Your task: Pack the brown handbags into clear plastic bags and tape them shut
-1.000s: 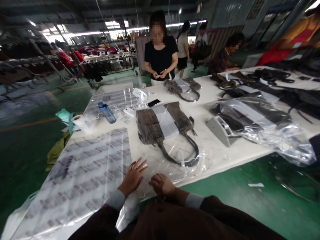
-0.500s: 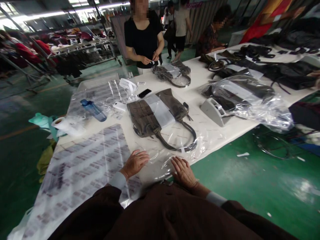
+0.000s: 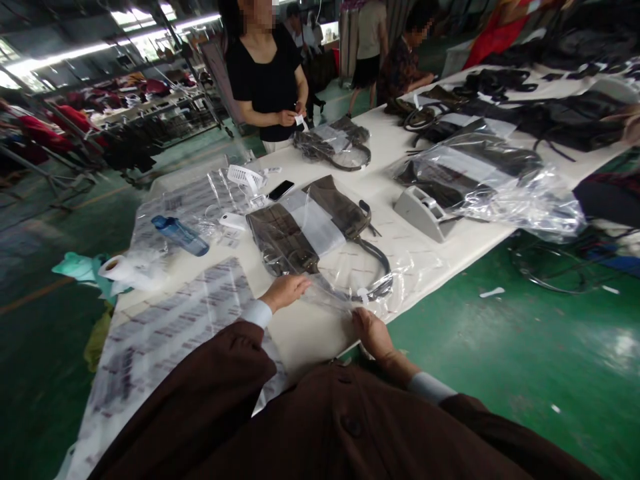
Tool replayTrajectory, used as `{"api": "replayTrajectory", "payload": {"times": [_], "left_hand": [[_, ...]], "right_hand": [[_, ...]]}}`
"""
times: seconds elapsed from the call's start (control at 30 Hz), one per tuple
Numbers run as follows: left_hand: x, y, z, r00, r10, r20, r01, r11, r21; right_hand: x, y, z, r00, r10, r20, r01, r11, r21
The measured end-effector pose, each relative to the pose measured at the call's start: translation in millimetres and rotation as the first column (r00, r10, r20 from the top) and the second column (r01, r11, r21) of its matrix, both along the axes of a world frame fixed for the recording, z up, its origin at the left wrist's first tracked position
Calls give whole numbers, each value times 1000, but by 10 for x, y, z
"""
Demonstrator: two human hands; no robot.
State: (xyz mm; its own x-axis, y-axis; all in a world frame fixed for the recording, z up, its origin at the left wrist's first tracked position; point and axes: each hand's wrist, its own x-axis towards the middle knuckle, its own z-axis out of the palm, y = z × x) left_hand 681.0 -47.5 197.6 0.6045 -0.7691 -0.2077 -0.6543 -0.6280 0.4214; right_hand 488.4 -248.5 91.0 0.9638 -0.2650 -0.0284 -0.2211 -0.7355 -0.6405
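Observation:
A brown handbag with a dark handle lies inside a clear plastic bag on the white table. My left hand is closed, pinching the near edge of that plastic bag just in front of the handbag. My right hand is also closed on the bag's open edge near the table's front edge, below the handle. The plastic stretches between my two hands. A stack of printed clear bags lies to the left of my left arm.
A blue water bottle, a paper roll, a phone and a grey tape dispenser lie on the table. More bagged handbags sit to the right. A person in black stands across the table holding a tag.
Both my hands went from lying flat on the plastic to gripping its edge and drawing it up and forward toward the handbag. The view shifted left and down.

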Motion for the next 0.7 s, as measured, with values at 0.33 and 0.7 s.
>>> {"api": "replayTrajectory", "payload": {"times": [0.33,0.7], "left_hand": [[386,-904,-179,966,76,246,-113,984,139],[208,-1303,-368,921,99,376,-146,984,99]], "right_hand": [[209,-137,104,966,-186,-182,244,891,382],[219,-200,135,925,-251,-285,370,761,532]]}}
